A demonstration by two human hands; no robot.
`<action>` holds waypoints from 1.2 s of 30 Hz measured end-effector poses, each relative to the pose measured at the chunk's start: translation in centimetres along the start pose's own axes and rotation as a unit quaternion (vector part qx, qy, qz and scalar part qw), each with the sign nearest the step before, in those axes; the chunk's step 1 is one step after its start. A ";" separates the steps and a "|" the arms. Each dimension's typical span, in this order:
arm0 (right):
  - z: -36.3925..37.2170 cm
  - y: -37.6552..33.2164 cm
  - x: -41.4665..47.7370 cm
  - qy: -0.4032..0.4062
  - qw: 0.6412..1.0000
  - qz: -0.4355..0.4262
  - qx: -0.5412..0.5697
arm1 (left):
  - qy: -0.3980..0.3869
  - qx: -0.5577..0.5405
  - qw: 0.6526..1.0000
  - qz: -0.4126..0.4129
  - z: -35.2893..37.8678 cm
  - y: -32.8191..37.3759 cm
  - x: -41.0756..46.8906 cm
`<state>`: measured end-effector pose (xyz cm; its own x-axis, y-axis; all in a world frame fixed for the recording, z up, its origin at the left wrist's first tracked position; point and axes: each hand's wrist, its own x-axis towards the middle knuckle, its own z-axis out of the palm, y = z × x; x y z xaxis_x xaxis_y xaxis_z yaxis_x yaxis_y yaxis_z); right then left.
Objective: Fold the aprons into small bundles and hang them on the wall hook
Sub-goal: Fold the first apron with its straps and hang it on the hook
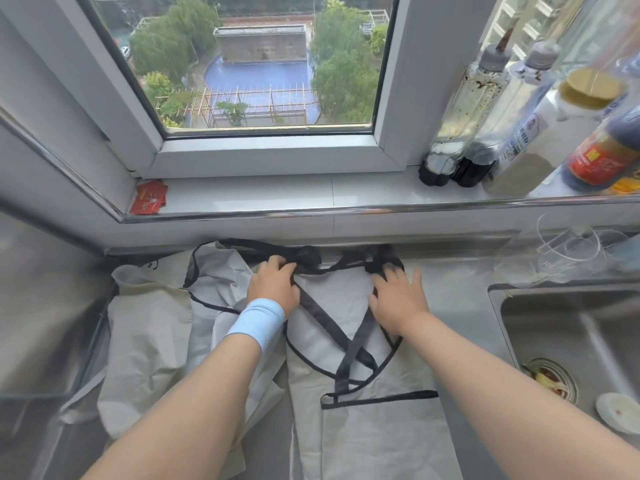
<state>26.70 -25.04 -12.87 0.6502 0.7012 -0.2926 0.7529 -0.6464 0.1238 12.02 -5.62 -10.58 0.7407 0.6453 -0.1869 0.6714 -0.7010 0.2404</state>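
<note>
A light grey apron (367, 424) with black straps (349, 351) lies flat on the steel counter, its top edge toward the window wall. The straps cross over its upper part. My left hand (273, 282), with a light blue wristband, rests on the apron's top left, fingers curled over a black strap. My right hand (398, 296) presses flat on the top right, fingers spread near the strap's bunched end. A second grey apron (149, 327) lies crumpled to the left, partly under the first. No wall hook is in view.
A steel sink (568, 341) with a drain strainer and small white dish sits at right. Bottles (512, 123) crowd the window sill's right end; a red packet (149, 199) lies at its left. Clear plastic wrap (571, 251) rests behind the sink.
</note>
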 end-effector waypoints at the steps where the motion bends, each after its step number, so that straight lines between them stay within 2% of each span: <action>1: -0.4 0.2 -0.3 0.024 0.999 -0.002 0.039 | 0.038 -0.017 0.999 0.013 -0.1 0.2 -0.5; 4: -1.4 1.3 -2.1 0.155 0.978 -0.037 0.132 | 0.123 -0.079 0.988 0.047 -0.5 1.4 -2.6; 6: -1.8 1.7 -4.0 0.211 0.963 -0.066 0.153 | 0.096 -0.106 0.988 0.057 -0.6 2.9 -4.6; 9: -1.7 1.8 -6.3 0.239 0.950 -0.116 0.166 | 0.001 -0.101 0.990 0.095 0.3 5.2 -8.2; 11: -0.9 2.0 -8.7 0.221 0.943 -0.163 0.190 | -0.034 -0.072 0.988 0.129 1.6 6.6 -11.5; 16: 1.4 2.3 -17.0 0.060 0.953 -0.231 0.188 | -0.098 -0.011 0.979 0.177 5.0 8.1 -19.5; 19: 2.8 2.5 -21.8 -0.006 0.957 -0.250 0.146 | -0.119 -0.009 0.979 0.168 6.2 8.2 -24.2; 23: 5.4 2.2 -27.4 -0.050 0.951 -0.276 0.133 | -0.156 -0.001 0.976 0.150 7.8 7.9 -29.8; 29: 9.3 1.7 -31.7 -0.046 0.944 -0.309 0.105 | -0.175 0.000 0.978 0.114 10.0 6.5 -33.9; 34: 8.4 1.5 -31.9 0.003 0.945 -0.317 0.084 | -0.184 0.041 0.972 0.138 9.5 6.7 -35.1; 36: 7.3 1.5 -31.8 0.023 0.951 -0.291 0.106 | -0.188 0.053 0.970 0.146 9.0 6.9 -35.1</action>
<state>6.39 -50.53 -10.26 0.1380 0.9677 -0.2110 0.9517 -0.1886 -0.2424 -9.18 -35.84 -10.90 0.8434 0.2717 -0.4636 0.4149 -0.8775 0.2406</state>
